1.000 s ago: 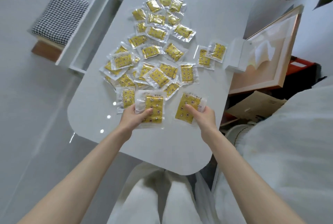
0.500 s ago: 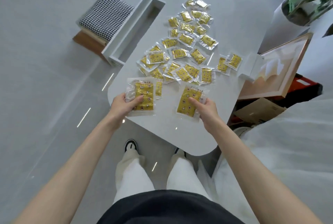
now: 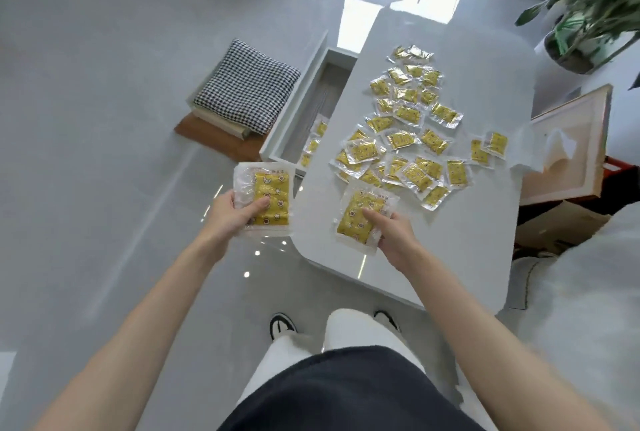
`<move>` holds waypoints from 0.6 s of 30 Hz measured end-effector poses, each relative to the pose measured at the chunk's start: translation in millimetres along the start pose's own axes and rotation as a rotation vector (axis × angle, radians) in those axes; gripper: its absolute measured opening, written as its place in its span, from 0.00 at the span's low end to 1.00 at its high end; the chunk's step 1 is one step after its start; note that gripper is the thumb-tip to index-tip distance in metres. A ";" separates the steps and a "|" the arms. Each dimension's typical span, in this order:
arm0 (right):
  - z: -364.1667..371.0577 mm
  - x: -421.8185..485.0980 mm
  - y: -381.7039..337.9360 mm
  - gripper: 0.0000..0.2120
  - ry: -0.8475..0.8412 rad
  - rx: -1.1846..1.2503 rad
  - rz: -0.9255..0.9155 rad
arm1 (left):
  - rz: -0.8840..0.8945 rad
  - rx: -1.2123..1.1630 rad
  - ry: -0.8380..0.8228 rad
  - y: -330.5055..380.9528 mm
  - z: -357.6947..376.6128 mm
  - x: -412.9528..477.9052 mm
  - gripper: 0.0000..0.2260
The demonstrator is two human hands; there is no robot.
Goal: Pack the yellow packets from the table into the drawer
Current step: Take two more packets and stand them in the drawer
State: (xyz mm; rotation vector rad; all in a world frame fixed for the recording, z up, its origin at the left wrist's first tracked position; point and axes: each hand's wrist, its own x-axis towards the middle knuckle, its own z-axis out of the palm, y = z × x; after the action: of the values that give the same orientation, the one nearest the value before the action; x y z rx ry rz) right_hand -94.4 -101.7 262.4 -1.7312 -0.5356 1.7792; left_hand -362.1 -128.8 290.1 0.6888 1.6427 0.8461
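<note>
Left hand (image 3: 232, 214), centre left of the frame: fingers and thumb are curled round the lower edge of a flat yellow packet in a clear plastic wrapper (image 3: 268, 196), which is held level, off the table, above the grey floor and just below the drawer's near end. Right hand (image 3: 393, 235), at centre: clamped likewise on a second yellow packet of the same kind (image 3: 362, 214), held over the near left corner of the glossy white round-cornered table (image 3: 450, 257). The step in hand is judged to be carriage of both packets to the long white open drawer (image 3: 298, 101), upper centre left. For a clean deposit the packets should be kept flat, lowered inside the walls before release, and laid beside those already there rather than dropped from height. The slick wrapper margins are judged liable to slip if pinched only at the edge. The left packet is nearer and is best placed first. Drawer contents: a few small yellow packets (image 3: 313, 145) are seen at its near end, along the side next to the table. Their count cannot be told, part being hidden by the table edge. Many loose yellow packets (image 3: 408, 139) lie spread on the table, upper centre right, not yet packed.
</note>
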 end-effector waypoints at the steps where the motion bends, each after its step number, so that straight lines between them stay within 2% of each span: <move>1: 15.6 1.1 0.2 0.11 0.005 0.077 0.034 | 0.012 0.008 -0.012 7.9 -15.6 3.7 0.12; 5: 81.7 9.4 -9.6 0.12 0.004 0.294 0.135 | 0.045 0.005 -0.048 35.6 -70.4 29.6 0.10; 14: 209.2 71.8 -57.0 0.18 0.075 0.406 0.229 | 0.026 0.057 -0.142 86.4 -138.1 136.3 0.14; 18: 261.2 110.3 -87.6 0.11 0.098 0.446 0.269 | 0.033 0.166 -0.189 118.0 -160.8 196.1 0.10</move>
State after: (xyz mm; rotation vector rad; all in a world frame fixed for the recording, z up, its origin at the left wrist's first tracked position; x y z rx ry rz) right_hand -338.8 66.5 255.4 -1.6114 0.1400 1.8080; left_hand -561.1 67.6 298.8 0.8863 1.5453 0.6515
